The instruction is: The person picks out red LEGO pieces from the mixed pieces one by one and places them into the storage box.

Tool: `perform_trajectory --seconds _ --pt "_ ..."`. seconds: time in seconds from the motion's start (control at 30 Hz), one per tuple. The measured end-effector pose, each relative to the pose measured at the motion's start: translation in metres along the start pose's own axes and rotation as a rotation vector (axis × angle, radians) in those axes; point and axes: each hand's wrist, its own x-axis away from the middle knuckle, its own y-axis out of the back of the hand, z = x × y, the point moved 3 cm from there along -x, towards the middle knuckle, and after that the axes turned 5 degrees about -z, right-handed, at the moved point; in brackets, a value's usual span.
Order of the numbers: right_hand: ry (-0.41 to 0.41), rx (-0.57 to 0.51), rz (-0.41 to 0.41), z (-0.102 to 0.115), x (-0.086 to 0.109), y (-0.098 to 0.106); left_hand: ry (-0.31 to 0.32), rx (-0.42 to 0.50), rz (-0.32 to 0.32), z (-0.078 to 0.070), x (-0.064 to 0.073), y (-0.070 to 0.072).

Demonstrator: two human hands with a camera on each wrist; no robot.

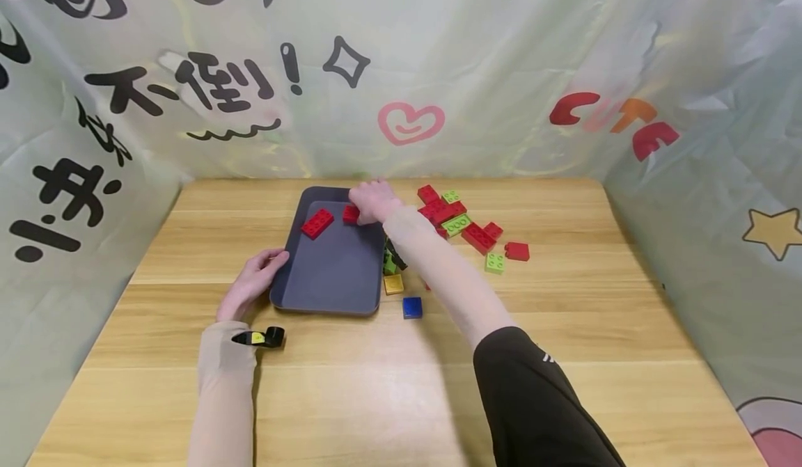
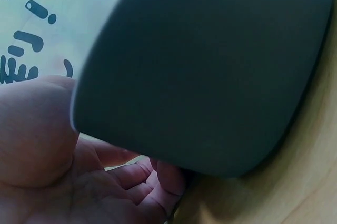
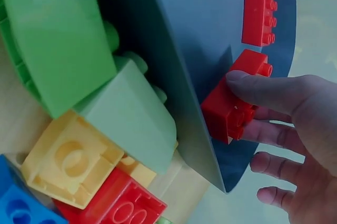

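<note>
A dark grey tray (image 1: 328,272) lies on the table with a red toy brick (image 1: 317,223) inside, near its far left. My right hand (image 1: 376,202) reaches over the tray's far right corner. Between thumb and fingers it pinches a second red brick (image 3: 224,103), just inside the wall in the right wrist view. My left hand (image 1: 257,279) holds the tray's left side, thumb at the rim. The left wrist view shows the fingers (image 2: 168,176) curled against the tray's edge, partly hidden by its dark wall.
Right of the tray lies a loose pile of red bricks (image 1: 478,238) and light green bricks (image 1: 495,263). Close to its right wall are green bricks (image 3: 58,40), a yellow brick (image 1: 393,285) and a blue brick (image 1: 412,307). A printed curtain (image 1: 501,70) hangs behind the table.
</note>
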Motion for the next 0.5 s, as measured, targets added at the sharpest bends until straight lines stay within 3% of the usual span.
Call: perform_trajectory --seconds 0.5 --pt "0.006 0.016 0.026 0.0007 -0.0053 -0.0090 0.016 0.042 0.040 0.0028 0.0001 -0.0005"
